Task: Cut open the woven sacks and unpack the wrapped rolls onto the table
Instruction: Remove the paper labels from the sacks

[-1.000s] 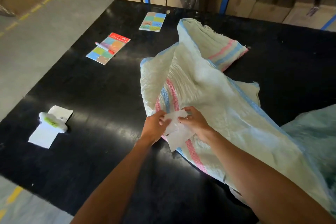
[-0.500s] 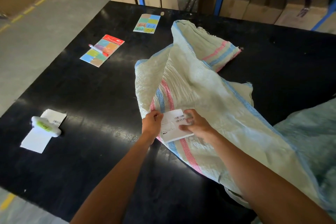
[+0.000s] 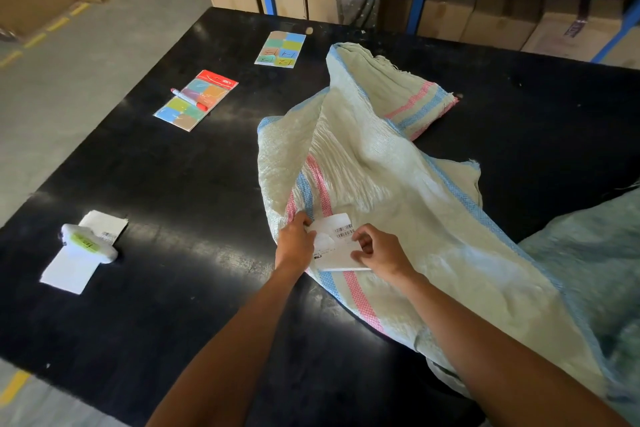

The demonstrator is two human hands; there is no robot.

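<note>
1. The left hand [image 3: 294, 243] pinches the left edge of a white label [image 3: 334, 243] that bears a barcode, fingers curled over the edge, thumb side on top.
2. The right hand [image 3: 377, 253] grips the label's right side, fingertips pressed on its face just beside the barcode.
3. The label lies against the woven sack [image 3: 398, 191], over its pink and blue stripe near the sack's left border; whether it is stuck to the fabric or lifted free cannot be told.
4. The sack is pale, crumpled and mostly flat, spread across the black table [image 3: 173, 288] from the far middle to the near right corner, with one striped end folded towards the far side.
5. A second, greenish sack [image 3: 599, 253] lies at the right edge, touching the first.
6. Well apart on the left sits a white wrapped piece with a green tag [image 3: 88, 244] on a sheet of white paper [image 3: 69, 270].
7. Further off lie a pack of coloured notes [image 3: 195, 100] with a marker [image 3: 188, 99] on it, and another coloured sheet [image 3: 280, 48].
</note>
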